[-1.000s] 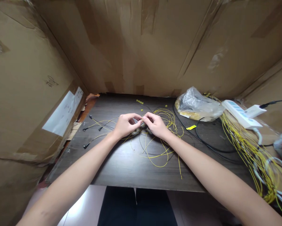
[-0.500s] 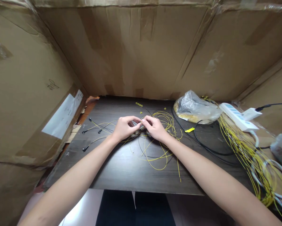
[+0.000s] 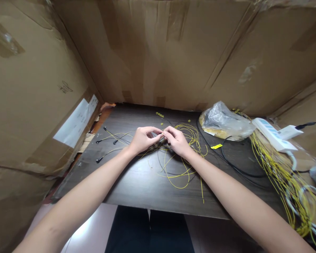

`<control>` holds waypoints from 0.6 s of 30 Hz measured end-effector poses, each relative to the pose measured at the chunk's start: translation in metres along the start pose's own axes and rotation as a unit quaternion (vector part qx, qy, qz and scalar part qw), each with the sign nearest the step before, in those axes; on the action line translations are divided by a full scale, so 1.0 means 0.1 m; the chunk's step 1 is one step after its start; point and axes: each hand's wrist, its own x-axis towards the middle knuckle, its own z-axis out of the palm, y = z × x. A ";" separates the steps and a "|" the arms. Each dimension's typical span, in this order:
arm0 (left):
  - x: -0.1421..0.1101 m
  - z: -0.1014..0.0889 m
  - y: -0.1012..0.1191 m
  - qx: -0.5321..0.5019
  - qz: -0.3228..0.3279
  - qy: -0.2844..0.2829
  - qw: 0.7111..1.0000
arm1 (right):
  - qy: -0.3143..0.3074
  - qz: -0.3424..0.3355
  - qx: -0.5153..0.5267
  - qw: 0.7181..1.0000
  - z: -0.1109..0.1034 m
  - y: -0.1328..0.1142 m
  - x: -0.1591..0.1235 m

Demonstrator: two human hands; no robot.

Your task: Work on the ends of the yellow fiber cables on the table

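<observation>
Head view puts you inside cardboard walls (image 3: pixel 158 52) that close off everything from 9 through 12 to 3 o'clock, with a white label (image 3: pixel 76 121) stuck on the left panel at about 9. Below them your dark wooden table (image 3: pixel 137 186) fills the middle. At 3 o'clock a thick bundle of yellow wires (image 3: pixel 276 168) trails off the table's right edge toward 4, and just above it lies a white power strip (image 3: pixel 270 131). At 2 o'clock sits a crumpled clear plastic bag (image 3: pixel 223 121), with a black cable (image 3: pixel 232 165) looping out from beneath it. Dead centre lies the loose tangle of thin yellow wires (image 3: pixel 179 165), spreading toward 6. Your left hand (image 3: pixel 142 140) and right hand (image 3: pixel 177 140) meet just above it — fingertips nearly touching, both pinched shut on one strand of that tangle; what exactly sits between the fingertips is too small to tell. At 9 o'clock from your left hand, several black-tipped leads (image 3: pixel 105 140) fan out on the table. A small yellow tag (image 3: pixel 216 146) lies near the black cable — just beside your right hand at 3.
</observation>
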 end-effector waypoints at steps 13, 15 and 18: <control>0.00 -0.01 0.01 0.018 0.004 -0.009 1.000 | 0.006 -0.001 -0.009 1.000 0.01 -0.01 0.00; 0.00 -0.01 0.01 0.013 -0.010 -0.012 1.000 | 0.010 0.000 0.003 1.000 0.01 0.00 0.00; 0.00 0.00 0.01 0.010 -0.012 -0.018 1.000 | 0.015 -0.002 -0.007 1.000 0.00 0.01 0.00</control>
